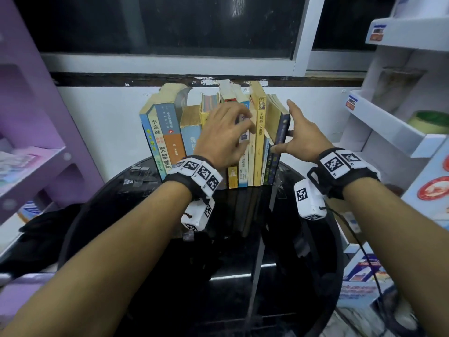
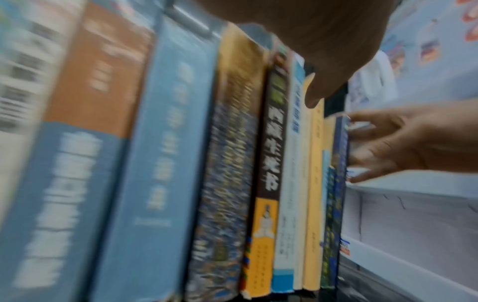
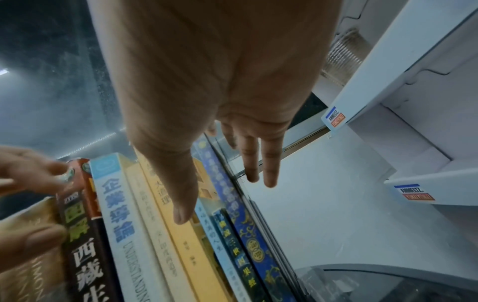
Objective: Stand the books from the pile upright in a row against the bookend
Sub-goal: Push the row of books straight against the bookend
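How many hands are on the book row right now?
2. Left hand over the spines mid-row of the book row; right hand at the right end, against the dark blue book.

Looking along our right hand (image 3: 232, 102), we see its fingers (image 3: 269, 163) straight and spread, reaching past the end of a row of upright books. The thumb (image 3: 181, 194) lies over the yellow-spined book (image 3: 186, 245). The outermost is a dark blue book with gold ornament (image 3: 248, 230), with a thin clear panel (image 3: 258, 212) just beside it. At the left edge, our left hand (image 3: 28, 179) touches the black-spined book (image 3: 85, 255). White shelving (image 3: 388, 92) stands to the right.
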The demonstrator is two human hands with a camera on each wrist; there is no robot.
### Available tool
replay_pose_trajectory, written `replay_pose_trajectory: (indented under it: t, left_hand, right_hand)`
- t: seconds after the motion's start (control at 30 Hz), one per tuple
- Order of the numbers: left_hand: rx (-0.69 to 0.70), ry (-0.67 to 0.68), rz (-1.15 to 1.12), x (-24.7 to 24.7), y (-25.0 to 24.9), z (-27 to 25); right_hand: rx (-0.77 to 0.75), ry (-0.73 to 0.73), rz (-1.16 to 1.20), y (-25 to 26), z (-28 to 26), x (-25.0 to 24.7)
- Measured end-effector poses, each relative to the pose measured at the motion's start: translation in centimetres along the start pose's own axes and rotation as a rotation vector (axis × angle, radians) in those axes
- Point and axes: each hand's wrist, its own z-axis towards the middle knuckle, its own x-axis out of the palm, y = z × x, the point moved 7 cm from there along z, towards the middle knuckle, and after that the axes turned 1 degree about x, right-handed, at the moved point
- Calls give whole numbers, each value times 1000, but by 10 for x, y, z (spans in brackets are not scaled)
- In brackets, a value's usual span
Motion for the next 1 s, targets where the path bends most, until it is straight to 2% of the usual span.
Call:
replay_pose_trajectory:
  t: [0.27, 0.43, 0.53, 0.63, 0.77, 1.0]
  left_hand:
    - [-329, -165, 27, -75, 61, -48]
    - [-572, -225, -9, -98, 99, -81]
    - [-742, -170, -195, -89, 123, -102]
    - [-949, -49, -435, -67, 142, -119]
    - [-917, 48, -679, -54, 134, -113]
    - [-893, 59, -610, -50, 131, -110]
  right_hand:
    - [95, -12, 41, 13, -15, 2]
    - [169, -45, 124, 17, -20, 9]
    - [182, -70, 181, 20, -21, 13]
    - [182, -89, 210, 23, -22, 16]
    - [161, -121, 190, 25, -21, 16]
    - [177, -148, 155, 23, -19, 14]
